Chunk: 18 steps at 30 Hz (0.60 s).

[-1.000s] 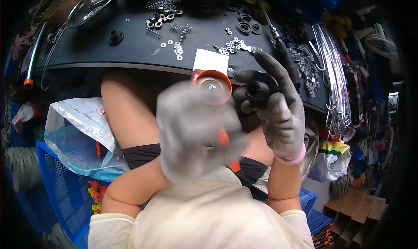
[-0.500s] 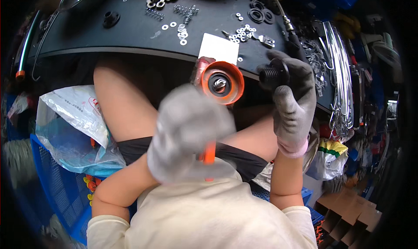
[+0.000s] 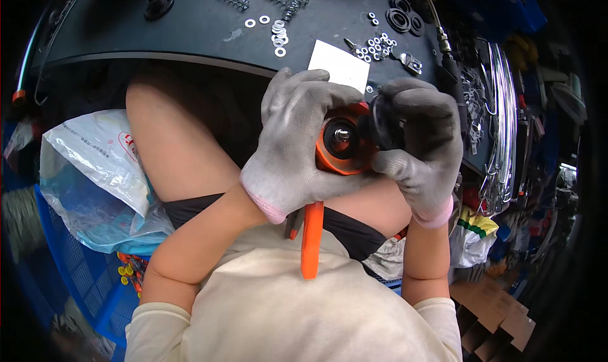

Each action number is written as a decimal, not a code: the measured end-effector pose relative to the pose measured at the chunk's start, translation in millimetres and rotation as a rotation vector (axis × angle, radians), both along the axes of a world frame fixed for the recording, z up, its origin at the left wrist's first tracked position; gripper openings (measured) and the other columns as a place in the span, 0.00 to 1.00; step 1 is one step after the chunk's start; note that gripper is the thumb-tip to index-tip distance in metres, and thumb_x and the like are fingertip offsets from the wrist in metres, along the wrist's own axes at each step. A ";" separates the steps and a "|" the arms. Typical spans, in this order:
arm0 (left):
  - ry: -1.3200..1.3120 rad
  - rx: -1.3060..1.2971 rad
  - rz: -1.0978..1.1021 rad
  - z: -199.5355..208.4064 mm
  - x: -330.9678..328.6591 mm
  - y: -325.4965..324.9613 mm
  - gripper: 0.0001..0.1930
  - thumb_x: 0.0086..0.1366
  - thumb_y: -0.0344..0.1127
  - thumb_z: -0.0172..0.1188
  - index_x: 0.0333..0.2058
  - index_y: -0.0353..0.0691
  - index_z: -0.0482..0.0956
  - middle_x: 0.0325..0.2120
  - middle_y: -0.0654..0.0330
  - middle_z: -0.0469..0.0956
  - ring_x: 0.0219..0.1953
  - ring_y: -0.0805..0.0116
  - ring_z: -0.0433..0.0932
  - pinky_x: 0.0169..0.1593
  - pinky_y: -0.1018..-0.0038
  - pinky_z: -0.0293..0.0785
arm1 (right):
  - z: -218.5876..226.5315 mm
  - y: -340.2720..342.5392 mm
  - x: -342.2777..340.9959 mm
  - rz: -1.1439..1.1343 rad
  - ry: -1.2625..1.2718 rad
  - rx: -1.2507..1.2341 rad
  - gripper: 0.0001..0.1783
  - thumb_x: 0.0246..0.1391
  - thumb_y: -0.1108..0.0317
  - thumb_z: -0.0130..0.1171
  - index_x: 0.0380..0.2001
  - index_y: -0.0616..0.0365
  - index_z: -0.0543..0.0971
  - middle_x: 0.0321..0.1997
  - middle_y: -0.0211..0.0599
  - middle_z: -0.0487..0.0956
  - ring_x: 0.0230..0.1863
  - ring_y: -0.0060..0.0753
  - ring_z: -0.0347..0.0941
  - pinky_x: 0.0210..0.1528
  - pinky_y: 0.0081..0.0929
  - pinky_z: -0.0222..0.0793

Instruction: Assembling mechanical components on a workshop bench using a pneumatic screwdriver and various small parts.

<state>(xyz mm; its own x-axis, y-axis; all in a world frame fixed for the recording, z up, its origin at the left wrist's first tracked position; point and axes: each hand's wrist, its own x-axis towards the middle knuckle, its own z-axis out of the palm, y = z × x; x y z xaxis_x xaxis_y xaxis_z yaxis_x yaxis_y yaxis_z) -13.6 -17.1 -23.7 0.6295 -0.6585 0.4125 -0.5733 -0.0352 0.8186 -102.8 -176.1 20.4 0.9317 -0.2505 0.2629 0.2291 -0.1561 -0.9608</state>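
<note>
My left hand (image 3: 301, 137), in a grey glove, is closed around an orange cup-shaped housing (image 3: 345, 164). Inside the cup sit a black ring and a shiny metal tip. An orange lever handle (image 3: 311, 242) sticks out below the glove, toward my shirt. My right hand (image 3: 424, 150), also gloved, pinches a black threaded cap (image 3: 384, 123) by its rim. The cap is tilted at the right side of the cup's mouth; whether the two touch, I cannot tell. Behind the housing, a white card (image 3: 342, 66) lies on the table's near edge.
On the dark table (image 3: 190, 30) lie springs (image 3: 288, 4), flat washers (image 3: 278, 36), small white rings (image 3: 379, 47), black seals (image 3: 399, 19) and another black cap (image 3: 158, 6). Bent metal rods (image 3: 503, 115) hang at right. A plastic bag (image 3: 95, 166) rests in a blue crate (image 3: 82, 267) at left.
My left hand has moved up from the handle area to wrap the orange housing. My right hand has brought the black cap left, to the cup's mouth. The view has shifted slightly.
</note>
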 end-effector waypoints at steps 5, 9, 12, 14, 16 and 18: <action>-0.018 0.044 -0.025 3.4 2.4 1.9 0.38 0.35 0.39 0.75 0.48 0.43 0.70 0.45 0.59 0.74 0.57 0.51 0.65 0.65 0.56 0.49 | -1.7 1.1 0.1 -0.064 0.017 0.058 0.37 0.30 0.71 0.78 0.46 0.62 0.71 0.50 0.39 0.72 0.50 0.28 0.71 0.55 0.27 0.69; -0.100 0.076 -0.086 8.0 6.3 4.1 0.40 0.35 0.41 0.75 0.51 0.43 0.69 0.45 0.59 0.75 0.59 0.52 0.64 0.66 0.56 0.46 | -3.7 1.9 -5.4 -0.175 0.069 0.128 0.39 0.29 0.66 0.79 0.46 0.62 0.70 0.51 0.41 0.73 0.51 0.30 0.71 0.57 0.28 0.69; -0.100 0.096 -0.058 7.1 4.9 6.3 0.41 0.34 0.42 0.75 0.52 0.42 0.69 0.46 0.58 0.75 0.59 0.52 0.64 0.66 0.55 0.46 | -7.5 -0.3 -8.0 -0.189 0.091 0.152 0.39 0.29 0.66 0.80 0.47 0.62 0.70 0.51 0.42 0.73 0.53 0.33 0.71 0.59 0.31 0.68; -0.067 0.077 -0.061 11.1 4.5 6.2 0.41 0.33 0.42 0.75 0.51 0.42 0.70 0.46 0.58 0.75 0.59 0.52 0.65 0.66 0.54 0.46 | -9.1 -2.6 -10.5 -0.193 0.090 0.144 0.39 0.29 0.66 0.79 0.47 0.62 0.70 0.52 0.43 0.73 0.54 0.34 0.71 0.60 0.32 0.67; -0.035 0.063 -0.059 12.5 4.0 5.8 0.41 0.33 0.42 0.75 0.51 0.42 0.70 0.46 0.59 0.74 0.59 0.52 0.65 0.66 0.54 0.46 | -10.7 -3.5 -11.2 -0.165 0.018 0.175 0.39 0.31 0.66 0.79 0.47 0.63 0.70 0.52 0.44 0.73 0.54 0.36 0.71 0.61 0.33 0.67; -0.055 0.092 -0.036 11.3 4.4 4.6 0.40 0.33 0.42 0.74 0.50 0.42 0.71 0.46 0.59 0.74 0.58 0.52 0.65 0.66 0.53 0.47 | -10.2 -1.7 -11.9 -0.172 0.011 0.186 0.38 0.32 0.66 0.78 0.48 0.64 0.70 0.53 0.45 0.72 0.55 0.36 0.71 0.61 0.34 0.67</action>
